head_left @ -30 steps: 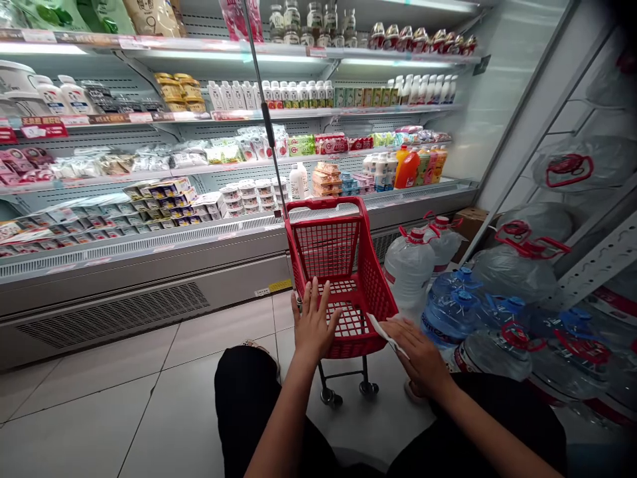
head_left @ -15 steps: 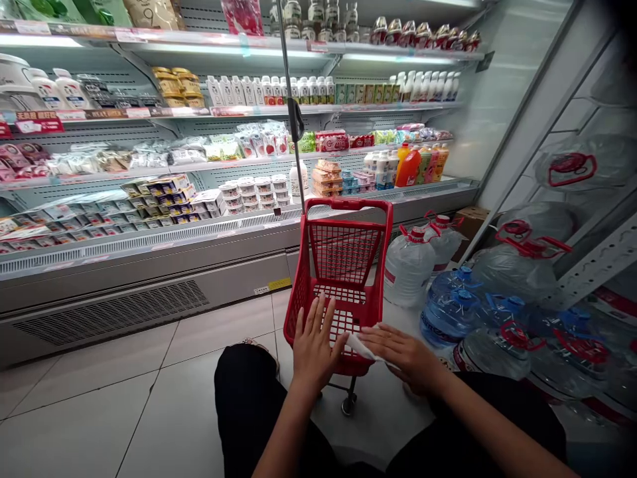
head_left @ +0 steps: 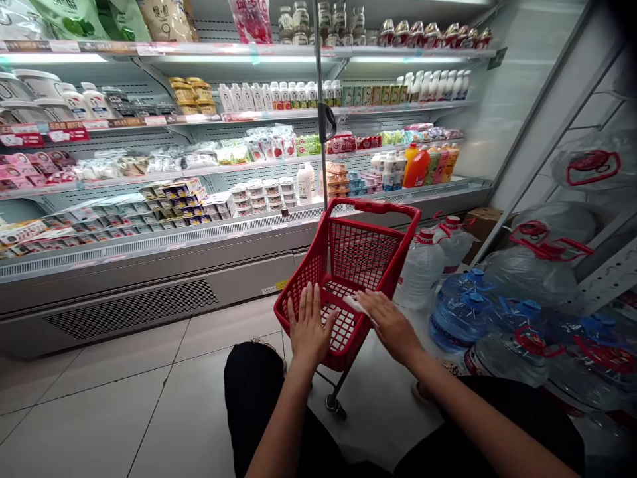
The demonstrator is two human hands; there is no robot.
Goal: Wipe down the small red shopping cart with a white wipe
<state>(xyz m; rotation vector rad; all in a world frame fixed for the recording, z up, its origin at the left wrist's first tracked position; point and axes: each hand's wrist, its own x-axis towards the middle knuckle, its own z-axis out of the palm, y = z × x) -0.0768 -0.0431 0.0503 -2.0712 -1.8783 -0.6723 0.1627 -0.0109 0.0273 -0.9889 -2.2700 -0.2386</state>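
A small red shopping cart (head_left: 363,249) with meshed plastic sides stands in front of me, turned at an angle, its basket holding nothing I can see. My left hand (head_left: 309,332) is at the cart's near left side, fingers stretched out and holding nothing. Over the near right side is my right hand (head_left: 393,328), its fingers laid together on a white wipe or tissue (head_left: 354,303). Part of the wipe sticks out past the fingertips; the rest is hidden under the hand. A caster wheel (head_left: 334,405) shows below the basket.
Behind the cart runs a refrigerated display case (head_left: 239,245) stocked with milk bottles, yogurt tubs and juices. Its glass door edge has a black handle (head_left: 327,123). Large water jugs (head_left: 460,318) crowd the right side. Pale tiles (head_left: 194,411) cover the floor at left.
The cart has turned, its near end swinging left and its handle end right. My right hand with the wipe has moved up slightly. The view has shifted a little left.
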